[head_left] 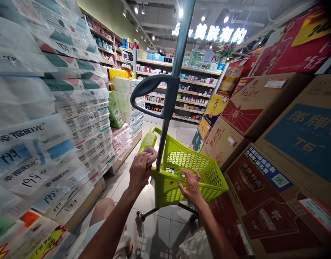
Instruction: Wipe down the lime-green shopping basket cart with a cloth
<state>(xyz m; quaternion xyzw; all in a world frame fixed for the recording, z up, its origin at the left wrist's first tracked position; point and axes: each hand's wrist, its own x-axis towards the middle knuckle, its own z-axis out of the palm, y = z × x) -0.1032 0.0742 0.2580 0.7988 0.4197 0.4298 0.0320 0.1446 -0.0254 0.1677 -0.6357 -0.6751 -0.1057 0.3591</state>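
Observation:
A lime-green wheeled shopping basket (178, 196) stands in front of me, with perforated sides. From its near-left corner rises a grey metal pole (165, 135) with a dark grey loop handle (134, 97). My left hand (140, 169) is closed round a crumpled pinkish cloth (151, 154) at the basket's left rim, beside the pole. My right hand (191, 183) reaches over the near rim with its fingers spread, holding nothing. Whether its fingertips touch the rim I cannot tell.
Stacked tissue packs (84, 122) line the left side on a low platform. Piled liquor cartons (273, 205) rise close on the right. Ahead, shelves (192, 86) hold many small boxes and bottles. A pale tiled floor (157, 230) runs between.

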